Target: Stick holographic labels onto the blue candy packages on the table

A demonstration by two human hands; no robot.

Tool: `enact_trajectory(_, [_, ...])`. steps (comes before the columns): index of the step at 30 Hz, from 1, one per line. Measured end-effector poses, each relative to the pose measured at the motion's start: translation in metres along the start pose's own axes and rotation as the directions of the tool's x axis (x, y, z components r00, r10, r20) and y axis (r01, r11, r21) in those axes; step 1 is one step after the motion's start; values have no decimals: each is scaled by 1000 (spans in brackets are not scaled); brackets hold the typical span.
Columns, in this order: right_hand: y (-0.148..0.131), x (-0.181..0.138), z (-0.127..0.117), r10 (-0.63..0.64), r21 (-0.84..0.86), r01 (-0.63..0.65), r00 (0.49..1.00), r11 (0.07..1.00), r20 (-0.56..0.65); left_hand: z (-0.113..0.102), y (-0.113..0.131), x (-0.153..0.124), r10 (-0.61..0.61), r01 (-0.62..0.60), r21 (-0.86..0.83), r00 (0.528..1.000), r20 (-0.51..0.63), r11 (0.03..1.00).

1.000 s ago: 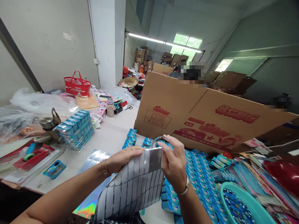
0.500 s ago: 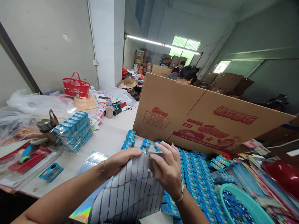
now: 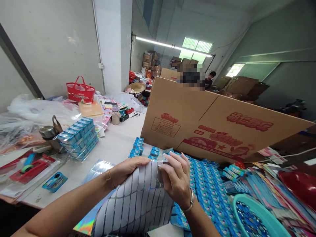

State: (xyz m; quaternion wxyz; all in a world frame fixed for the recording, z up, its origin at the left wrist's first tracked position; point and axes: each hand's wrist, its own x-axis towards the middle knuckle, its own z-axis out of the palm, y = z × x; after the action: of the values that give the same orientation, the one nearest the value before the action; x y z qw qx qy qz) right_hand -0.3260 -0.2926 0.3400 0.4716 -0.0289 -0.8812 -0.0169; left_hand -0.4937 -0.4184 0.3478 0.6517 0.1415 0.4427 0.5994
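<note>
both hands grip the silver sticker sheet [image 3: 138,200] upright: left hand [image 3: 125,169] steadies its top edge, right hand [image 3: 176,179] fingertips pinch a strip [image 3: 161,157], above blue boxes [image 3: 207,184].

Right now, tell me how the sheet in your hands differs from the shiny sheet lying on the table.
The held sheet is grey-silver, ruled into rectangles; the table sheet shimmers rainbow. The held sheet curves upright, gripped at its top edge by the left hand and right hand; the table sheet lies flat. Both are thin and glossy.
</note>
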Motion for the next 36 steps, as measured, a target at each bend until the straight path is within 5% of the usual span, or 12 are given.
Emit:
enact_trajectory(11, [3, -1, -9, 43, 28, -43, 999, 999, -16, -8, 8, 7, 5, 0, 46, 995, -101, 999])
enact_trajectory(14, [4, 2, -16, 78, 12, -78, 996, 997, -52, -34, 10, 28, 52, -41, 162, 996, -67, 986])
enact_trajectory(18, [8, 9, -8, 217, 53, -216, 976, 975, -19, -99, 1, 75, 78, -87, 418, 996, 38, 904])
enact_trajectory(22, [14, 6, 32, 354, 150, -377, 921, 914, 160, -173, -33, 118, 200, -145, 770, 980, 23, 621])
enact_trajectory(25, [18, -8, 77, 430, 218, -493, 859, 843, 278, -210, -71, 134, 240, -108, 854, 971, -20, 508])
enact_trajectory(29, [16, -37, 142, 517, 227, -604, 783, 764, 346, -233, -120, 138, 225, -72, 889, 974, -35, 453])
enact_trajectory(32, [10, -59, 183, 564, 230, -657, 742, 718, 362, -239, -142, 135, 350, -94, 927, 936, -42, 363])
enact_trajectory(34, [5, -71, 204, 592, 222, -683, 721, 696, 359, -238, -145, 133, 483, -119, 903, 869, -106, 413])
enact_trajectory(36, [0, -80, 220, 612, 227, -697, 710, 680, 348, -235, -138, 131, 491, -159, 744, 835, -249, 648])
